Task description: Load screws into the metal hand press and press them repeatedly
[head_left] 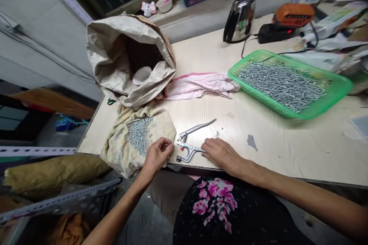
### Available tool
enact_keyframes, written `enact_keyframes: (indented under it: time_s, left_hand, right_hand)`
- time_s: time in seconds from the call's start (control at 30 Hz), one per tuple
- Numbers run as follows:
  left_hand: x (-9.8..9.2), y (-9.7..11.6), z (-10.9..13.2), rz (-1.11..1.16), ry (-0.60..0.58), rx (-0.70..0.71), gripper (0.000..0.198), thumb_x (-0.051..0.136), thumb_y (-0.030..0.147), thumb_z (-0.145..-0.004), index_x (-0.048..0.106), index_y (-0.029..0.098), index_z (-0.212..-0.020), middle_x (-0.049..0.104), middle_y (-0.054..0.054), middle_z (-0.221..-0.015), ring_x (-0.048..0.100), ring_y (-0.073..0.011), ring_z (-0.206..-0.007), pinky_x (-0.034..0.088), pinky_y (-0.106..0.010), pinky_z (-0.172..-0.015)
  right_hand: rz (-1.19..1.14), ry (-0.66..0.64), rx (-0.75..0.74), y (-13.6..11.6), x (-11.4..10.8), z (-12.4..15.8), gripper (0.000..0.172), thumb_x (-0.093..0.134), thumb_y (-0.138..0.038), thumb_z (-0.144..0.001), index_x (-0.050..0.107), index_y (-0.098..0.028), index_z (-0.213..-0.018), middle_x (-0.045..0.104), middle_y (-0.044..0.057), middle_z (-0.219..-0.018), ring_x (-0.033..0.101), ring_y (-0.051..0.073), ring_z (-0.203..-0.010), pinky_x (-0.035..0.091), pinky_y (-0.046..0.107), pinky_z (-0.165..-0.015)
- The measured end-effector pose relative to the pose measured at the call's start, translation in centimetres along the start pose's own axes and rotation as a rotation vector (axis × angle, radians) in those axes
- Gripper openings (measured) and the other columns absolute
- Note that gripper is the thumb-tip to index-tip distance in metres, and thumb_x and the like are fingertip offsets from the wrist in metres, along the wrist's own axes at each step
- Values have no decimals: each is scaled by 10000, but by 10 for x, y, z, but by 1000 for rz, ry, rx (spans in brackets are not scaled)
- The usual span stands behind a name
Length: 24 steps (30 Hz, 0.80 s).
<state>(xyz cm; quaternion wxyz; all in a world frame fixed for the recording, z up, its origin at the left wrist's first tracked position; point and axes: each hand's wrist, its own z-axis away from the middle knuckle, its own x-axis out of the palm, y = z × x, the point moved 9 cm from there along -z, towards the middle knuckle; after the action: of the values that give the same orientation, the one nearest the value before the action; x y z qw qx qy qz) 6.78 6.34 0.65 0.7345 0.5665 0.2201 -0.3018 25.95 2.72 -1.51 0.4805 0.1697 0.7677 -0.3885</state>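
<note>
A pair of silver snap-fastener pliers (188, 152) lies on the tabletop between my hands, its handles spread, with a spring and a small red tip at the jaw. My right hand (221, 155) is closed over the end of the lower handle. Left of the pliers, my left hand (158, 154) is curled with thumb and fingertips pinched together; what they hold, if anything, is too small to name. Beside that hand, a pile of small metal pins (140, 134) lies on a crumpled, stained cloth (115, 149) at the table's left edge.
A large paper sack (100, 57) stands open behind the cloth, a white scoop-like thing (142, 75) inside. A pinkish cloth (198, 86) lies beside it. A green basket (330, 105) of metal pins stands right. Behind are a kettle (240, 17) and an orange battery (293, 15).
</note>
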Motion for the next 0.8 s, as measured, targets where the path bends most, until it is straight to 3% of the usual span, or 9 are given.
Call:
enact_keyframes:
  time_s: [0.4, 0.63, 0.8]
  left_hand:
    - [35, -34, 15, 243, -157, -210, 392, 704, 494, -670, 684, 115, -765, 641, -21, -636, 509, -106, -560, 367, -209, -536]
    - [40, -35, 10, 181, -232, -226, 395, 711, 505, -641, 681, 121, -728, 595, 7, -567, 477, -91, -513, 332, -198, -493]
    - [50, -35, 3, 181, -414, -353, 349, 765, 448, -559, 652, 130, -647, 565, 23, -514, 491, -87, -480, 392, -202, -485]
  right_hand:
    - [260, 202, -157, -30, -29, 1, 298, 390, -22, -923, 544, -179, -721, 537, 15, -691, 401, 149, -627, 249, 319, -580]
    - [256, 197, -171, -30, -30, 0, 276, 410, -29, -917, 546, -174, -725, 527, 19, -699, 390, 156, -640, 247, 327, -584]
    - [208, 147, -128, -19, -18, -1, 247, 409, -73, -935, 557, -176, -766, 546, 19, -741, 410, 158, -659, 276, 327, -610]
